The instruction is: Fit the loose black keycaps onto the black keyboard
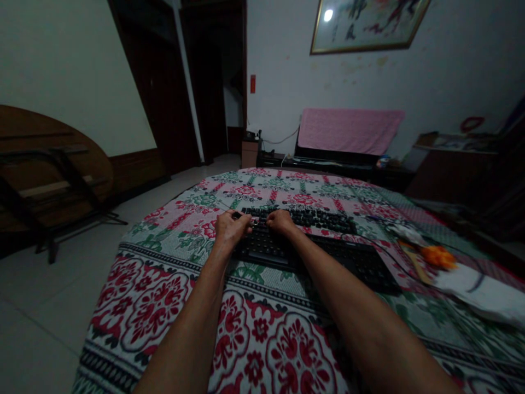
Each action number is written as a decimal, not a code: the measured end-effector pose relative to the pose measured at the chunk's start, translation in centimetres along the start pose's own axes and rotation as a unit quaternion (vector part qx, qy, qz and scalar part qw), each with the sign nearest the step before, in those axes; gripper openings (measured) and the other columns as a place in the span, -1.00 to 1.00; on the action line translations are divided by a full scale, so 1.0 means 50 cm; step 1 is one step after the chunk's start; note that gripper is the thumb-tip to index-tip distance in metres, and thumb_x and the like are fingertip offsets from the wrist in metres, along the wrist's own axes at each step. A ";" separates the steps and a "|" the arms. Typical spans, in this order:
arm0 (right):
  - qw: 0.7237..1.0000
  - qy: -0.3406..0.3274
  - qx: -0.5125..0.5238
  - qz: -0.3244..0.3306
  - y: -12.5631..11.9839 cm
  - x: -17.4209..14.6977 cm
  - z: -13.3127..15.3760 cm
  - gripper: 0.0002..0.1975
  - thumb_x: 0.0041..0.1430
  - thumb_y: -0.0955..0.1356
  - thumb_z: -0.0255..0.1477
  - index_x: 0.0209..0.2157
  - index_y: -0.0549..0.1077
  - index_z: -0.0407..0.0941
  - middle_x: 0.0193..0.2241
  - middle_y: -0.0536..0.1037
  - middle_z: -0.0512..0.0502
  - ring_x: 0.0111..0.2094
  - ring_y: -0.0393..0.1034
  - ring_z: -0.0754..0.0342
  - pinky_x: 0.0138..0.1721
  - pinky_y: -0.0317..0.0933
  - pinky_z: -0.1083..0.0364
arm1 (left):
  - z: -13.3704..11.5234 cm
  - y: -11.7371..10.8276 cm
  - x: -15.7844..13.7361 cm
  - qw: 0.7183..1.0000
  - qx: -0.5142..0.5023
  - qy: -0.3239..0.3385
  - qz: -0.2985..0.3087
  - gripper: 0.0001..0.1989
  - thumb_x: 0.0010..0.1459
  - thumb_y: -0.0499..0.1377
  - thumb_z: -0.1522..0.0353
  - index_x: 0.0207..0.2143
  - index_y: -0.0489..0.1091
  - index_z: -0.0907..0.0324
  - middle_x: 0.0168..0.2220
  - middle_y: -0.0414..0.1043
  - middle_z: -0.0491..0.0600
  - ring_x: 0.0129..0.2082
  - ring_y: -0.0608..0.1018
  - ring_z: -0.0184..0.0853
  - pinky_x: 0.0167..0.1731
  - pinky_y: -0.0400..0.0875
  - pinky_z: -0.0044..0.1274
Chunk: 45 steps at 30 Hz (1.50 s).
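Observation:
My left hand (232, 227) is closed around a thin tool with a dark handle (237, 215); a slim pale shaft points away to the upper left. Close by, my right hand (280, 221) has its fingers pinched together just above the keyboard, and whatever they hold is too small to make out. Under both hands lies a black keyboard (353, 257), partly covered by my right forearm. Behind it, loose black keycaps (315, 217) are laid out in rows on the patterned cloth. A small shiny bit shows between the hands, too blurred to name.
A red, green and white patterned cloth (254, 334) covers the surface. To the right are a black cable (394, 254), an orange item (438, 257) and a white bag (484, 290). A folded round table (53, 148) leans at the left wall. A pink cloth (348, 130) hangs at the back.

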State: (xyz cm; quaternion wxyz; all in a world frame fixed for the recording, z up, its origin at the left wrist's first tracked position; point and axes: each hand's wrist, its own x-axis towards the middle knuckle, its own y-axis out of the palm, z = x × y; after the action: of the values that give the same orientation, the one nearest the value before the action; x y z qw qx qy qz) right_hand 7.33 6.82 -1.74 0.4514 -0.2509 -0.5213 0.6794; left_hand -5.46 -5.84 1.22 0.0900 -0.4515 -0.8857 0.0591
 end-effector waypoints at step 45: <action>0.981 -0.077 -0.031 0.175 -0.095 -0.214 -0.056 0.25 -0.54 0.52 -0.02 0.26 0.00 0.03 0.25 -0.04 -0.30 0.25 -0.24 -0.40 0.17 -0.31 -0.38 | 0.006 0.048 -0.038 0.960 0.241 0.023 0.141 -0.91 -0.17 0.22 0.34 -0.55 0.44 0.17 -0.77 0.34 -0.11 -0.71 0.44 -0.34 -0.67 0.23 -0.62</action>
State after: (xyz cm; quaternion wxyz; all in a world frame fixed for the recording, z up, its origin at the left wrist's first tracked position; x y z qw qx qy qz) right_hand 16.28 -0.97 0.41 0.2758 -0.2996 -0.5231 0.7486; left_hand -2.56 -5.99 0.30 0.2070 -0.5381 -0.7702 0.2728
